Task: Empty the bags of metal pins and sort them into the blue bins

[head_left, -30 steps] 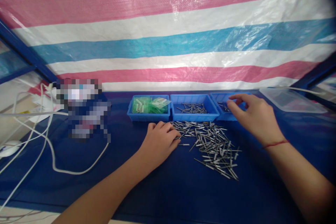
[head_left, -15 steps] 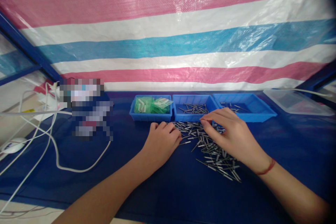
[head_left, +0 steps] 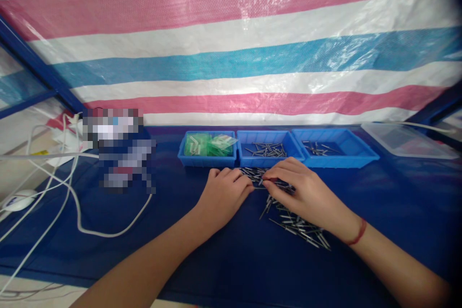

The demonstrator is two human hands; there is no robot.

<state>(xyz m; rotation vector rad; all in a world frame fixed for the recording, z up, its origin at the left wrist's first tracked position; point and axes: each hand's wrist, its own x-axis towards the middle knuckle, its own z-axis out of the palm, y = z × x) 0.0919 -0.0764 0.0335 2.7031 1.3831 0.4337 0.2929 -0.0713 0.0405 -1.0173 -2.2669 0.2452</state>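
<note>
A loose pile of silver blind rivets (head_left: 301,228) lies on the blue table, partly hidden under my right hand. My right hand (head_left: 301,185) reaches over the pile with thumb and forefinger pinched on a thin rivet (head_left: 260,188) at its left edge. My left hand (head_left: 225,192) rests at the pile's left side, its fingers curled and pressed together. The same rivet's other end points at the left fingertips; what those fingers hold is hidden.
Behind the pile stand three blue bins: the left bin (head_left: 208,160) has green packets, the middle bin (head_left: 269,161) and right bin (head_left: 355,156) contain rivets. A clear plastic lid (head_left: 407,142) lies far right. White cables (head_left: 108,235) run across the left.
My right hand has moved left and slightly down, bringing its pinched fingertips close to my left hand. The left hand has shifted slightly to the right.
</note>
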